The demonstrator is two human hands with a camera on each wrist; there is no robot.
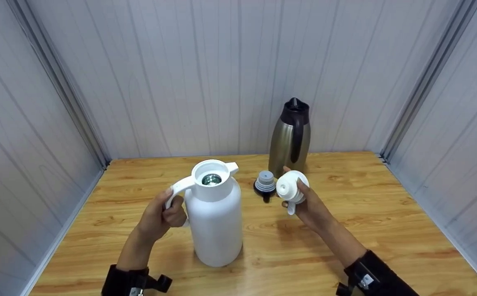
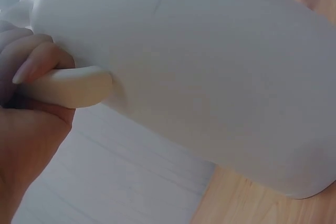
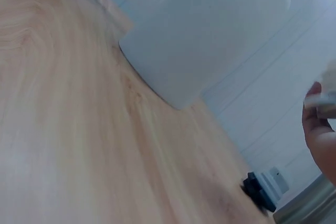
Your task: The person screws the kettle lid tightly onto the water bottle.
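Right hand (image 3: 318, 129) cut off, white lid (image 3: 329, 85) blurred

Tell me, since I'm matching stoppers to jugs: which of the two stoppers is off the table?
The white stopper, gripped in the right hand. The dark grey stopper sits on the table beside it.

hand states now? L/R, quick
Left hand: grips the white jug by its handle.
Right hand: holds the white lid, off the jug.
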